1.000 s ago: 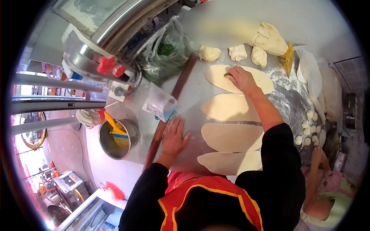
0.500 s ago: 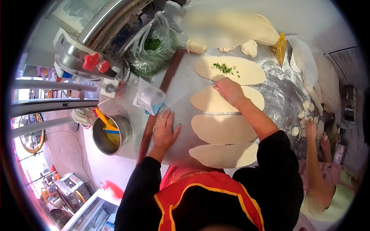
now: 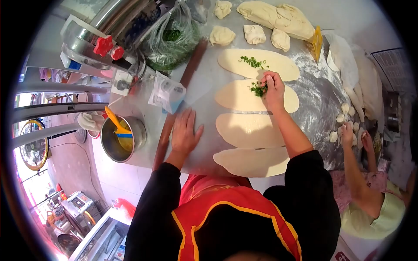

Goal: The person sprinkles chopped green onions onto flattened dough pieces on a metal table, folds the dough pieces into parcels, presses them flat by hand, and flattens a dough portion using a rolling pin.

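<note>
Several flat oval dough sheets lie in a column on the metal table. Chopped green onion (image 3: 254, 62) is scattered on the top sheet (image 3: 230, 61). My right hand (image 3: 274, 90), fingers bent together, is over the second sheet (image 3: 230, 95), with a small pile of green onion (image 3: 258, 89) at its fingertips. The third sheet (image 3: 244, 129) and the lowest sheet (image 3: 248, 162) are plain. My left hand (image 3: 185, 134) rests flat with fingers spread near the brown wooden strip (image 3: 163, 143), holding nothing.
A plastic bag of greens (image 3: 172, 43) and a clear container (image 3: 167, 92) stand left. A metal pot (image 3: 139, 132) holds a yellow-handled brush (image 3: 117, 122). Dough lumps (image 3: 254, 34) and a yellow scraper (image 3: 317, 43) lie at the back. A co-worker's hands (image 3: 347, 134) touch small dough pieces at right.
My right hand has moved from the top sheet to the second one, where green onion now lies. The top sheet's onion came into view. My left hand stays flat on the table.
</note>
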Demonstrator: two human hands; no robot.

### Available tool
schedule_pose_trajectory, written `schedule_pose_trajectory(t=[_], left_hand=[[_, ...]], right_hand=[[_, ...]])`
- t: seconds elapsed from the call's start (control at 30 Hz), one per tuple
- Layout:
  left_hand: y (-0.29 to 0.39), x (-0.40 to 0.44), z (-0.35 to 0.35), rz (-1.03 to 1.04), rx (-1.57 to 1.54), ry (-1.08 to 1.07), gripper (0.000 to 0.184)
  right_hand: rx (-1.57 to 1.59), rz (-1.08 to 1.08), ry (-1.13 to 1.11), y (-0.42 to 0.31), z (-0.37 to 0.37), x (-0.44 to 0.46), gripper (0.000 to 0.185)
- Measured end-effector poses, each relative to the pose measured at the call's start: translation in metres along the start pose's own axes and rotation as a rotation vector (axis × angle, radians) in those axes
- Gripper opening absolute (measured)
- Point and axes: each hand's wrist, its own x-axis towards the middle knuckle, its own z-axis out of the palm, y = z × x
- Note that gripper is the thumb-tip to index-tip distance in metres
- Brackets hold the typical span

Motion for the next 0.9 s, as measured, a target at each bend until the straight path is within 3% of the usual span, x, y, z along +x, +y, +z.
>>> schedule_pose_trajectory(t=[0.13, 0.27, 0.4, 0.63, 0.9], left_hand=[[0.000, -0.001, 0.001, -0.002, 0.025, 0.015, 0.057], [-0.003, -0.002, 0.004, 0.007, 0.033, 0.020, 0.057], [-0.001, -0.001, 0.002, -0.012, 0.053, -0.012, 0.057], [-0.005, -0.003, 0.005, 0.030, 0.055, 0.006, 0.059], [-0.003, -0.001, 0.007, 0.045, 0.065, 0.022, 0.058]], right_hand=[[-0.098, -0.120, -0.018, 0.003, 0.007, -0.007, 0.012], [0.117, 0.055, 0.165, -0.002, 0.000, -0.008, 0.013], [0.307, 0.196, 0.195, -0.013, -0.019, -0.030, 0.013], [-0.267, -0.067, -0.167, -0.008, -0.003, -0.122, 0.013], [-0.133, 0.006, -0.052, 0.009, -0.018, -0.136, 0.016]])
